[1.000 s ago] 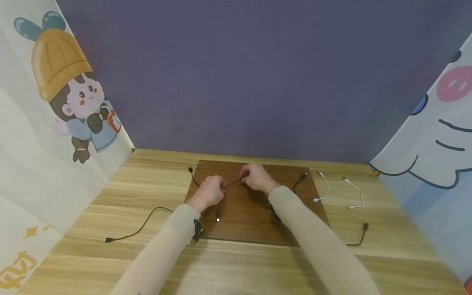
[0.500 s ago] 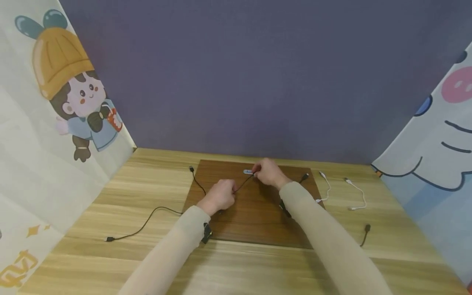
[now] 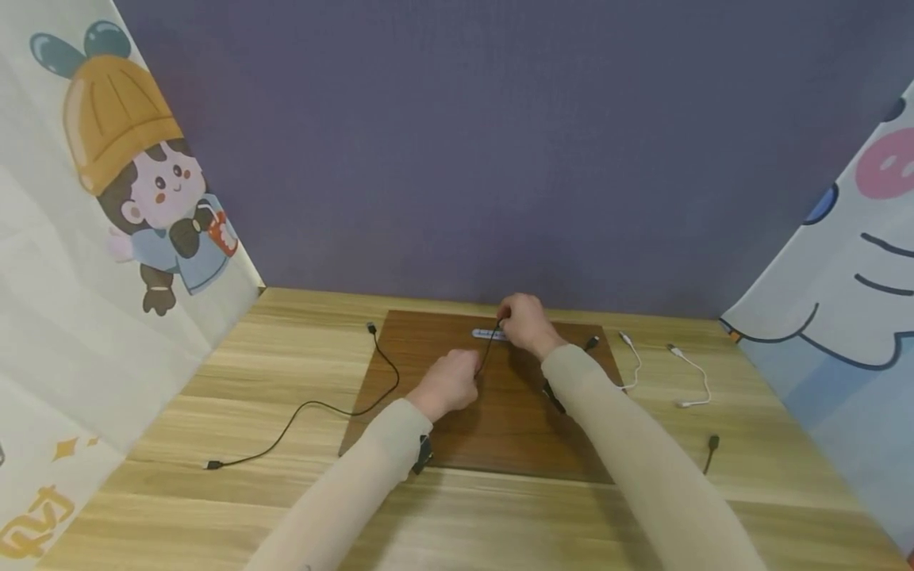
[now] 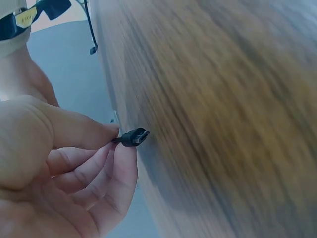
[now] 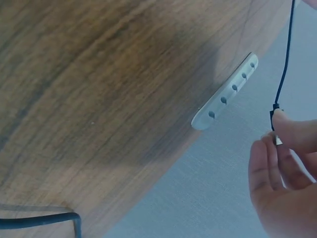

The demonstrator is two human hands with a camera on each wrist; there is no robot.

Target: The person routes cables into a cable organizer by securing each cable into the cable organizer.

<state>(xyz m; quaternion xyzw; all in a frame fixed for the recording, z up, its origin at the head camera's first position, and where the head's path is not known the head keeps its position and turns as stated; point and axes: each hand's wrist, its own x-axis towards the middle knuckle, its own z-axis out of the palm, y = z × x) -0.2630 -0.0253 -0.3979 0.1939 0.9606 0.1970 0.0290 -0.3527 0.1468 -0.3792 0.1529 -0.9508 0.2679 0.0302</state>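
A short black USB cable (image 3: 489, 349) runs between my two hands above a dark brown wooden board (image 3: 493, 444). My left hand (image 3: 448, 382) pinches one end between thumb and forefinger; a small micro-USB style plug (image 4: 133, 138) pokes out past the fingertips. Farther back, my right hand (image 3: 527, 323) grips the other end, its black-cased USB plug (image 5: 274, 119) partly covered by the thumb. Flat near the board's far edge lies a pale cable organizer (image 5: 227, 94) with several slots along one side. In the head view, my right hand is just beside and above it.
To the left, a long black cable (image 3: 307, 403) curves from the table onto the board. Two white cables (image 3: 637, 361) lie right of the board. A black plug (image 3: 592, 342) shows at the board's right side, another (image 3: 712, 444) beyond my right forearm. A dark wall stands behind.
Both hands have moved rightward with the black cable stretched between them, the right hand also farther back. The pale organizer, hidden a second ago, now shows.
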